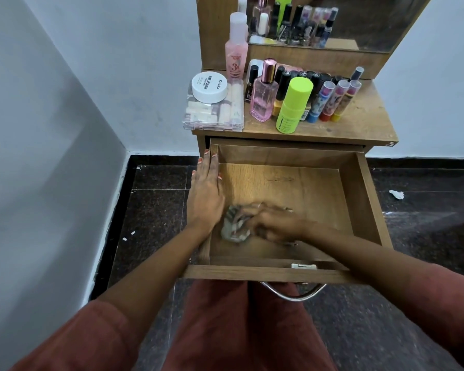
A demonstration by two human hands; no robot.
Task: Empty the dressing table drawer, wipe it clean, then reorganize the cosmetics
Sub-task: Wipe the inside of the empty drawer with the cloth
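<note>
The wooden drawer (359,194) is pulled out from the dressing table, and its floor holds no cosmetics. My left hand (206,191) lies flat with straight fingers along the drawer's left wall. Inside the drawer, near the front left, my right hand (268,223) grips a crumpled grey patterned cloth (233,228) against the floor; this hand is motion-blurred. The cosmetics stand on the table top (364,116): a lime-green bottle (294,105), a pink perfume bottle (263,95), a tall pink bottle (236,49), a white nail polish jar (209,87) on a clear palette box (214,113), and several small tubes and bottles.
A mirror (332,20) stands behind the cosmetics. The drawer's metal handle (292,293) hangs above my lap. White walls meet at the left corner. Dark speckled floor lies on both sides, with a scrap of white paper (397,194) to the right.
</note>
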